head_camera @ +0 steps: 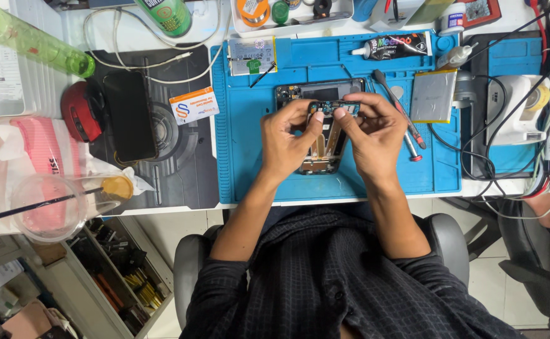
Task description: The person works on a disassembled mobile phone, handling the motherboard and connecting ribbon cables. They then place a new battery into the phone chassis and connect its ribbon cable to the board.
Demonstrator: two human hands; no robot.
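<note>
Fingers of the left hand (287,141) and right hand (375,135) pinched a small circuit board (333,108) between them, above an opened phone (320,129) on the blue mat (243,150).

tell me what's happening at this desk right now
A person seated at the desk holds a small dark circuit board between the fingertips of the left hand and right hand. They hold it just above an opened black phone body lying on a blue rubber work mat. A silver flat battery lies on the mat's right side.
</note>
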